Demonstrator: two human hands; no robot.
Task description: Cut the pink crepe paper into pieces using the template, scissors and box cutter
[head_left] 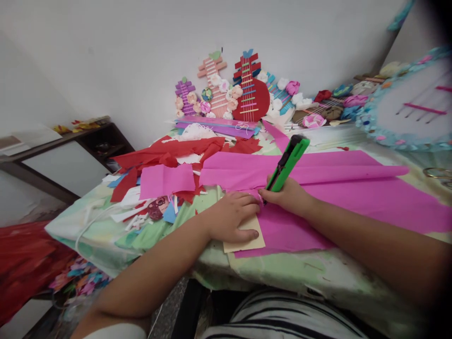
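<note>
My right hand (289, 195) grips a green and black utility knife (289, 162), held tilted with its lower end down at the pink paper (339, 202). That pink sheet is large and creased, spread across the table with a fold along its back part. My left hand (236, 216) lies flat with fingers stretched out, pressing on a cream-coloured card (247, 235) at the left edge of the pink sheet. The left fingertips are close beside the knife's lower end. A smaller cut pink piece (166, 181) rests to the left, on top of other scraps.
Red paper scraps (165, 148) and white and blue offcuts cover the table's left side. Decorated guitar-shaped crafts (251, 96) with paper flowers lean against the wall. A blue-fringed round piece (413, 103) stands at right. Golden scissor handles (438, 173) show at the right edge.
</note>
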